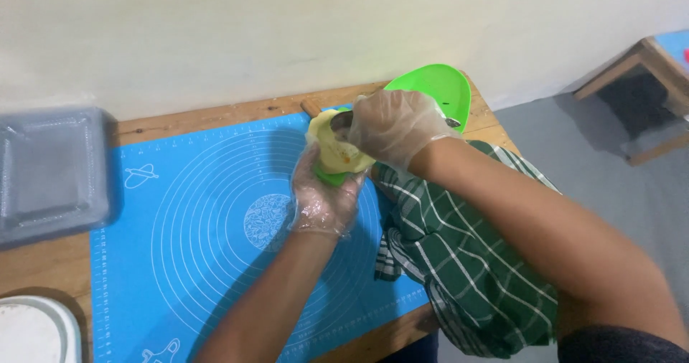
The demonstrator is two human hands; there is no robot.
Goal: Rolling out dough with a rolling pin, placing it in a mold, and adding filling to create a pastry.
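Dough, a pale yellow round [331, 148], sits cupped over a small green mould [331, 178] just right of the middle of the head view, above a blue silicone baking mat [194, 219] printed with concentric circles.

The left hand [321, 194], in a clear plastic glove, curls closed under the mould and dough and holds them up off the mat. The right hand [391, 126], also gloved, closes around a metal spoon [343, 119] whose bowl rests on the top of the dough. Judging from this, the step in hand is spooning filling into the dough; the next move seems to call for a steady left grip while the spoon tips clear without tearing the thin sheet.

A bright green bowl [438, 87] stands at two o'clock from the hands, touching the far right corner of the wooden table [64, 262], close to its edge. A green checked cloth [459, 262] spreads at five o'clock under the right forearm and hangs over the table's right edge. A clear plastic tray [50, 169] lies at nine o'clock, well apart. A white container [32, 331] shows at eight o'clock, cut off by the frame. The mat's left half offers the broadest open room; the wall runs close at twelve o'clock.
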